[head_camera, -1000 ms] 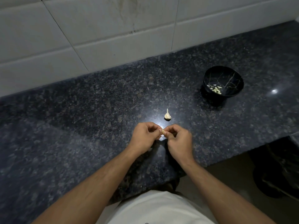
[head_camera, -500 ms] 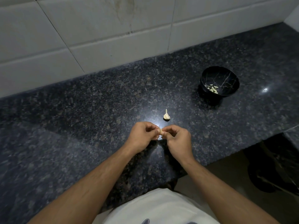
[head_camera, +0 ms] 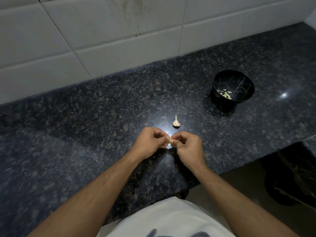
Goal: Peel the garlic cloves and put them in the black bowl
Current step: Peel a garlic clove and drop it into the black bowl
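A small pale garlic clove (head_camera: 170,139) is pinched between the fingertips of my left hand (head_camera: 150,144) and my right hand (head_camera: 187,147), just above the dark granite counter (head_camera: 85,134). Most of the clove is hidden by my fingers. A partial garlic bulb (head_camera: 176,122) with a pointed stem stands on the counter just beyond my hands. The black bowl (head_camera: 220,82) with thin pale veining sits at the right rear and holds several peeled cloves (head_camera: 226,95).
A white tiled wall (head_camera: 119,31) runs along the back of the counter. The counter's front edge steps back at the right, where a dark round object (head_camera: 289,185) sits on the floor below.
My hands stay together on the clove, with only small finger shifts. The view has tilted slightly, so the bowl and bulb sit a little differently in frame.
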